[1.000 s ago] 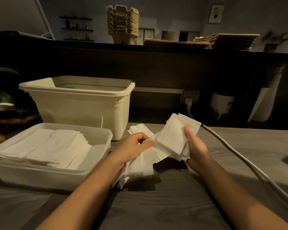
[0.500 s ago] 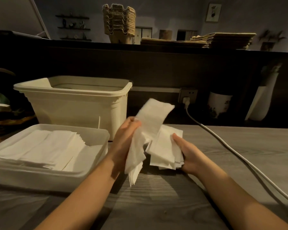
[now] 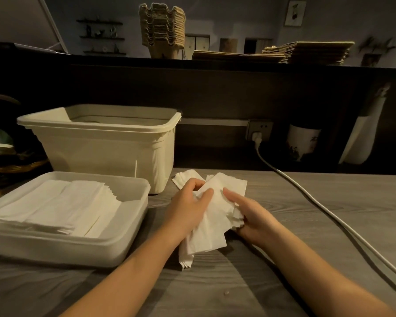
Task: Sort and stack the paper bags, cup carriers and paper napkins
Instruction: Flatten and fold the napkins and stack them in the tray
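**Head view: napkin bundle held for squaring**

Head view. Left hand [image 3: 188,209] and right hand [image 3: 249,216] both hold one loose napkin bundle [image 3: 215,225] just above the tabletop [image 3: 295,213], fingers closed on it. This is probably to align its edges before adding it to the napkin stack [image 3: 55,207] in the tray [image 3: 133,227]. Ledge count: one cup carrier stack [image 3: 161,28], two paper bag piles [image 3: 306,52]. Sheets uncountable.
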Demonstrator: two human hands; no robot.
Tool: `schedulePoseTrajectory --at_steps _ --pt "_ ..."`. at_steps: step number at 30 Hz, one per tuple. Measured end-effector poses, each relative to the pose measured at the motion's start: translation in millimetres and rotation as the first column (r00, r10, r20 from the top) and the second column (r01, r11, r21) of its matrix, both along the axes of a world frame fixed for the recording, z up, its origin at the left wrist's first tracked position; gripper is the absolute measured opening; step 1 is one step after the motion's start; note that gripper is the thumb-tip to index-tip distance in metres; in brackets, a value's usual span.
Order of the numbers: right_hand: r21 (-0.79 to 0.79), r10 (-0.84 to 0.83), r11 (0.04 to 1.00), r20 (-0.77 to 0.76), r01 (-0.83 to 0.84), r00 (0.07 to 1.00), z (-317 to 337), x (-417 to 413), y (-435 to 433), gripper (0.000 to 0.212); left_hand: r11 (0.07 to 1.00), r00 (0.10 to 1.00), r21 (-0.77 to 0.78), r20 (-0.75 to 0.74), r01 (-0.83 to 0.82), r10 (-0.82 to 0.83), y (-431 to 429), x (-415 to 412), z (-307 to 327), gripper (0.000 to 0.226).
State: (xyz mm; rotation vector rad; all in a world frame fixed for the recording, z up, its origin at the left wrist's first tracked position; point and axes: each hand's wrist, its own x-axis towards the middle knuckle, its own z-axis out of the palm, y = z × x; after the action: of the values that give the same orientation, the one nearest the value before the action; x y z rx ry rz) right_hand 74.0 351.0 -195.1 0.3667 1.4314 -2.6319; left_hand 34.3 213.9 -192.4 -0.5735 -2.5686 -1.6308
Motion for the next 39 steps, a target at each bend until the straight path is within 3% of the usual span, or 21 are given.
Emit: schedulePoseTrajectory --at_steps 3,7,10,13,16,19,23,28,32,34,36,39 --pt "0.021 -0.137 0.990 0.034 0.136 0.990 2 -2 3 0.019 0.992 0.999 0.121 -0.003 -0.039 0.040 -2 -4 1 0.008" --pt "-0.126 -0.222 0.967 -0.002 0.220 0.975 11 1 19 0.037 0.947 0.990 0.291 0.076 -0.134 0.117 -6 -13 -1 0.007" --pt "-0.140 -0.181 0.975 -0.065 0.170 0.981 21 6 20 0.049 0.920 0.977 0.329 0.045 -0.211 0.208 -9 -15 -1 0.010" --pt "-0.110 -0.057 0.993 -0.124 0.043 0.991 32 15 13 0.044 0.890 0.963 0.382 -0.006 -0.247 0.270 -14 -16 2 0.017" --pt "0.077 0.151 0.987 -0.208 -0.138 0.966 33 22 4 0.055 0.845 0.950 0.453 0.014 -0.284 0.312 -17 -13 7 0.015" --pt "0.402 0.404 0.864 -0.191 -0.304 0.895 26 25 -7 0.054 0.797 0.928 0.517 -0.012 -0.312 0.371 -17 -11 9 0.014" --pt "0.709 0.472 0.667 -0.165 -0.229 0.866 16 24 -27 0.044 0.757 0.899 0.533 0.018 -0.378 0.437 -15 -12 16 0.017" --pt "0.833 0.443 0.547 -0.212 -0.075 0.871 16 24 -35 0.016 0.742 0.913 0.565 0.049 -0.359 0.405 -16 -11 18 0.019" --pt "0.710 0.258 0.703 -0.314 0.046 0.914 18 20 -22 0.015 0.786 0.971 0.571 0.165 -0.236 0.172 -12 -10 15 0.011" --pt "0.627 0.166 0.775 -0.332 0.086 0.929 21 17 -9 0.032 0.828 0.971 0.543 0.239 -0.138 0.005 -10 -6 15 0.010" --pt "0.554 0.097 0.824 -0.348 0.121 0.933 25 16 2 0.038 0.859 0.949 0.510 0.288 -0.040 -0.126 -9 -4 15 0.019" --pt "0.504 0.091 0.857 -0.360 0.112 0.929 27 16 11 0.032 0.900 0.935 0.435 0.301 0.043 -0.190 -10 -1 16 0.022"
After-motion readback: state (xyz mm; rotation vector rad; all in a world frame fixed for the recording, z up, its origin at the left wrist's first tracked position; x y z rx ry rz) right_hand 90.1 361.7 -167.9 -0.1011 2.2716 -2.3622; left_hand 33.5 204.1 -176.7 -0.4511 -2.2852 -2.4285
